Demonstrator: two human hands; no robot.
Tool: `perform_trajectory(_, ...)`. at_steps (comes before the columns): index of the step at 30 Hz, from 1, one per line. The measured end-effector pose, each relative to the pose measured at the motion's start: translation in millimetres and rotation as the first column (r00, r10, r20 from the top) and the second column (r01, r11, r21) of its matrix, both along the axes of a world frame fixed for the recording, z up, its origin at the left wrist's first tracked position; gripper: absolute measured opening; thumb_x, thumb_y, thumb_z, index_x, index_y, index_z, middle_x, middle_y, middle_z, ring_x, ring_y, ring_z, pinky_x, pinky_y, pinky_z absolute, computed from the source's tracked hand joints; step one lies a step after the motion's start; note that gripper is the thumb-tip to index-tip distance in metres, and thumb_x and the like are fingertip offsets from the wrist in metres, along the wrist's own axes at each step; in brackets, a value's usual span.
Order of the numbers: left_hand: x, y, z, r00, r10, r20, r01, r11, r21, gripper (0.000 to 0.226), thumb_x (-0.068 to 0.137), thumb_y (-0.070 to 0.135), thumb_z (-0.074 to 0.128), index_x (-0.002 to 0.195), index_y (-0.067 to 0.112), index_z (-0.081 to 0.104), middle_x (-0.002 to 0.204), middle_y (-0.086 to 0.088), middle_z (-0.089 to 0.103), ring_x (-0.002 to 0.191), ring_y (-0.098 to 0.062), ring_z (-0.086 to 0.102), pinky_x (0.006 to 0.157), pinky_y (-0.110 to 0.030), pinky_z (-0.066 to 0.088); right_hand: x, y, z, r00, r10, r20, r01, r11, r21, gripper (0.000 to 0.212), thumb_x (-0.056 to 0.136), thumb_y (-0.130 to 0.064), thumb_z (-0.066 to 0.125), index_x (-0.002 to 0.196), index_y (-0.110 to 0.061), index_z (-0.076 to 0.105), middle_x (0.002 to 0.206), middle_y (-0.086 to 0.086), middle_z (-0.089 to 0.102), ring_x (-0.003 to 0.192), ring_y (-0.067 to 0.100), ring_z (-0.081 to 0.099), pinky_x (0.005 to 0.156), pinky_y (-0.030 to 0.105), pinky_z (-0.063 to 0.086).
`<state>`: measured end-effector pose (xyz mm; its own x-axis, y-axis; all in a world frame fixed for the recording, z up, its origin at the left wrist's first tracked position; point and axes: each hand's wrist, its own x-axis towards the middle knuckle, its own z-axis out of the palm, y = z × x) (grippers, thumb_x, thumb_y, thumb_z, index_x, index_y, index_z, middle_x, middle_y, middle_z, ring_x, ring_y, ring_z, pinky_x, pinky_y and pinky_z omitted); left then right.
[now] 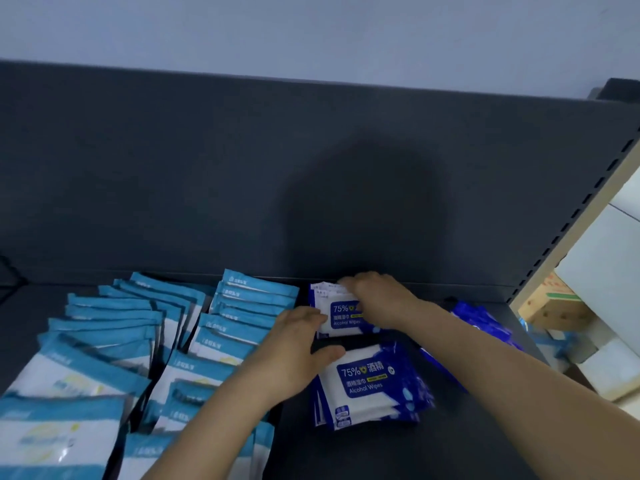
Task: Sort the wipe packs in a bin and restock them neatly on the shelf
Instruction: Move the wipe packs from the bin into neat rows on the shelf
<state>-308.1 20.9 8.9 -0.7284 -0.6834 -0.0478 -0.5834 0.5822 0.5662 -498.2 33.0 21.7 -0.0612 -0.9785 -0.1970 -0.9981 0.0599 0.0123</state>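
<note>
On the dark shelf (346,452) lie two small stacks of blue-and-white alcohol wipe packs. The far stack (337,315) sits by the back panel; my right hand (375,294) lies over its top right with fingers curled on the upper pack. My left hand (299,344) presses the left edge of that stack, thumb resting on the near stack (370,386). Light-blue wipe packs (138,341) stand in overlapping rows on the left. More dark-blue packs (481,323) lie under my right forearm, partly hidden.
The dark back panel (242,168) rises right behind the stacks. A slotted shelf upright (568,220) closes the right side, with cardboard boxes (554,303) and white surfaces beyond it.
</note>
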Motion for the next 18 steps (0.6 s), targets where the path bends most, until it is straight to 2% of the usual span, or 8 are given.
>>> perform_trajectory(3,5.7,-0.5,-0.2,0.998,0.009,-0.059,-0.013,0.999,-0.052,0.061,0.092,0.045,0.054,0.145,0.023,0.035,0.148,0.010,0.033,0.132,-0.004,0.027,0.105,-0.012,0.018,0.5,-4.4,-7.2,0.998,-0.044,-0.048,0.036,0.989,-0.143,0.054,0.087,-0.006,0.056,0.137,-0.013,0.039,0.127,0.012,0.045,0.116,0.027,0.045,0.091,0.036,0.041)
perform_trajectory(6,12.0,0.5,2.0,0.991,0.027,-0.134,-0.039,0.995,-0.087,0.055,0.092,0.041,0.055,0.142,0.024,0.040,0.143,0.011,0.038,0.127,0.000,0.029,0.099,-0.007,0.016,-1.3,3.3,-15.7,0.997,-0.020,-0.070,0.002,0.965,-0.260,0.060,0.085,-0.004,0.057,0.140,-0.013,0.035,0.134,0.010,0.037,0.119,0.026,0.040,0.097,0.035,0.038)
perform_trajectory(9,14.0,6.6,5.0,0.987,0.033,-0.160,-0.047,0.995,-0.090,0.051,0.091,0.040,0.057,0.138,0.025,0.045,0.138,0.011,0.044,0.123,0.000,0.035,0.100,-0.009,0.024,-6.1,12.9,-25.0,0.997,-0.002,-0.071,-0.019,0.954,-0.299,0.055,0.088,-0.007,0.056,0.139,-0.013,0.038,0.135,0.007,0.037,0.119,0.023,0.039,0.099,0.032,0.036)
perform_trajectory(12,13.1,18.0,7.9,0.991,0.029,-0.129,-0.038,0.997,-0.071,0.048,0.091,0.041,0.057,0.136,0.025,0.048,0.124,0.012,0.050,0.109,0.000,0.044,0.092,-0.009,0.032,-11.7,21.0,-28.4,0.999,-0.018,-0.032,0.008,0.955,-0.296,0.043,0.091,-0.013,0.054,0.133,-0.012,0.047,0.136,0.006,0.040,0.119,0.022,0.040,0.098,0.032,0.038)
perform_trajectory(15,13.1,30.4,6.6,0.997,0.022,-0.071,-0.023,1.000,-0.015,0.043,0.091,0.041,0.057,0.129,0.024,0.054,0.110,0.011,0.050,0.099,-0.001,0.049,0.085,-0.010,0.039,-16.4,31.3,-25.9,0.984,-0.074,0.165,0.113,0.963,-0.243,0.041,0.092,-0.018,0.054,0.133,-0.010,0.049,0.137,0.006,0.041,0.121,0.022,0.041,0.102,0.031,0.037)
perform_trajectory(18,14.0,40.8,5.1,0.999,0.032,-0.001,-0.032,0.999,0.030,0.038,0.089,0.048,0.055,0.122,0.027,0.058,0.103,0.009,0.050,0.089,-0.002,0.051,0.077,-0.012,0.043,-17.9,49.4,-11.7,0.846,-0.169,0.506,0.318,0.921,-0.225,0.036,0.094,-0.017,0.054,0.129,-0.011,0.054,0.135,0.008,0.047,0.117,0.018,0.048,0.095,0.021,0.037)
